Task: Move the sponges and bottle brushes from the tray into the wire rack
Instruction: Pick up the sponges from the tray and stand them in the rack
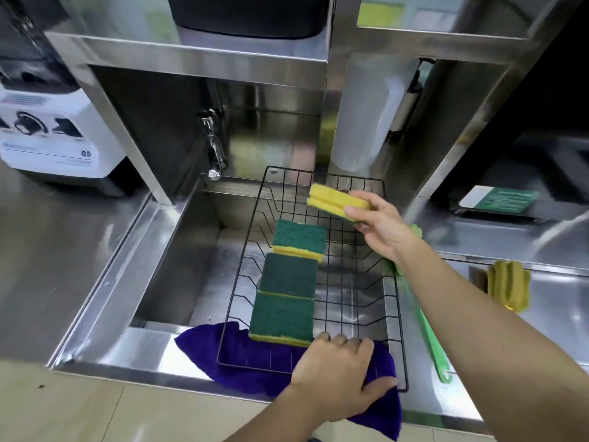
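Note:
A black wire rack (395, 317) sits across a steel sink. Three green-topped yellow sponges lie in a row along its left side: far (299, 239), middle (288, 275), near (282, 319). My right hand (379, 229) holds a yellow sponge (334, 200) above the rack's far right part, yellow side up. My left hand (334, 374) grips the rack's near edge, resting on a purple cloth (255, 362). A green bottle brush (430, 339) lies along the rack's right side, partly hidden by my right arm. More yellow sponges (510, 290) lie on the steel surface at right.
The sink basin (191, 266) has a chrome tap (213, 145) at its back. A white blender base (54, 141) stands at left on the counter. A steel shelf frame (197, 59) rises behind the sink. A black appliance with a green label (500, 199) stands at right.

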### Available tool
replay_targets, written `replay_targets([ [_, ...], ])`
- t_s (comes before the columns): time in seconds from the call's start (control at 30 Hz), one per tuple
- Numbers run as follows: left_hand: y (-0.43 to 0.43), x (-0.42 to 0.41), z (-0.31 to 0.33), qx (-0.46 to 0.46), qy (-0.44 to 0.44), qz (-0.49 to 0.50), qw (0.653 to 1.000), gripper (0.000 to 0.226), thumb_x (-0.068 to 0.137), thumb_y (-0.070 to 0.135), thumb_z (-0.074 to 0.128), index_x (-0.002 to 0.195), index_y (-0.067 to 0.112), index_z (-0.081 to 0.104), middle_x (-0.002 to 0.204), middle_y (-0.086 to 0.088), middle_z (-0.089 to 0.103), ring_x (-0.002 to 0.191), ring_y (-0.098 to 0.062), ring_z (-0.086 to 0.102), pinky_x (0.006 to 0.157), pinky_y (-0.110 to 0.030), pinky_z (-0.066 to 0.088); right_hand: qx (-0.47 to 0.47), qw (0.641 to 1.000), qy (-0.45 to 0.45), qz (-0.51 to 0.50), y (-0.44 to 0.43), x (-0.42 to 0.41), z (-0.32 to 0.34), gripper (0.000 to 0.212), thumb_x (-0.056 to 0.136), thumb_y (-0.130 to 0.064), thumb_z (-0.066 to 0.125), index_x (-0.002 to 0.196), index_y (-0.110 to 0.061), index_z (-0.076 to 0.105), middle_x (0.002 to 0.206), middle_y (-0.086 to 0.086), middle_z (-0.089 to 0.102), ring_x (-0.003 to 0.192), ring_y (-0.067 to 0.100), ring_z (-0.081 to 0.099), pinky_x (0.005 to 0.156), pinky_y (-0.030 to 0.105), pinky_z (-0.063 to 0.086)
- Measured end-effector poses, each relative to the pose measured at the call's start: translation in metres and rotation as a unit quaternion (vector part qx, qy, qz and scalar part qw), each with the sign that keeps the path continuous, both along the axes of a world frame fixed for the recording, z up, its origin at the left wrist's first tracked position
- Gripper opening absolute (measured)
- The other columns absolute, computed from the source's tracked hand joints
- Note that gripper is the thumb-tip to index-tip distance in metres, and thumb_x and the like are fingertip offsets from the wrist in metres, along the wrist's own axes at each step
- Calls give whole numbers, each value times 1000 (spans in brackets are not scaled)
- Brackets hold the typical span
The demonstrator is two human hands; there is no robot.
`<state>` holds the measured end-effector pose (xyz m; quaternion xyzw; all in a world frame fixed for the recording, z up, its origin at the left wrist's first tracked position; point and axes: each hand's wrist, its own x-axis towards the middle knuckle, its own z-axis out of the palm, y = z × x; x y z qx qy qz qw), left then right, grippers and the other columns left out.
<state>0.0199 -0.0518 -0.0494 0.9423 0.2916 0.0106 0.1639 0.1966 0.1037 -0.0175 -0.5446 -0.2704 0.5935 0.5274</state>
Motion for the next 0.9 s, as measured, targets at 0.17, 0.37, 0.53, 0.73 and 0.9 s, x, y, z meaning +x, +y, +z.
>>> replay_targets([
  [0.17, 1, 1, -2, 5, -18, 4, 1000, 64, 88, 64, 21, 107, 9, 47, 97, -13, 63, 84, -31, 54, 77, -45, 41, -20, 999, 12, 35, 4, -1, -7, 57, 54, 6, 75, 105, -15, 60, 118, 10, 55, 105, 19, 57, 66, 13, 53],
  [0.37, 0, 1, -3, 10, -26, 2, 1000, 62, 88, 65, 23, 99, 8, 46, 92, -14, 62, 82, -32, 53, 76, -44, 40, -40, 998, 21, 37, 8, -6, -11, 48, 73, 20, 56, 109, -11, 56, 116, 13, 54, 98, 19, 55, 60, 18, 49],
  [0.53, 0, 2, -4, -1, -34, 2, 999, 61, 89, 63, 27, 104, 7, 45, 94, -15, 62, 84, -33, 52, 77, -45, 39, -33, 999, 37, -1, 18, -15, -3, 8, 85, -9, 57, 86, -17, 55, 106, 10, 59, 98, 23, 56, 66, 31, 51],
  [0.73, -1, 2, -3, 4, -34, -1, 999, 64, 90, 60, 29, 114, 3, 45, 100, -19, 62, 90, -35, 53, 82, -46, 40, -69, 996, 6, -60, 41, -29, 0, 26, 89, -31, 55, 105, -11, 50, 101, 8, 63, 94, 26, 63, 53, 29, 50],
  [0.9, 0, 3, 2, -1, -21, 1, 1000, 63, 91, 60, 31, 113, 2, 46, 98, -20, 62, 88, -35, 53, 79, -46, 41, -126, 988, -31, -85, 52, -34, -13, 41, 87, -42, 57, 108, -8, 49, 115, 14, 60, 98, 30, 63, 53, 32, 56],
])
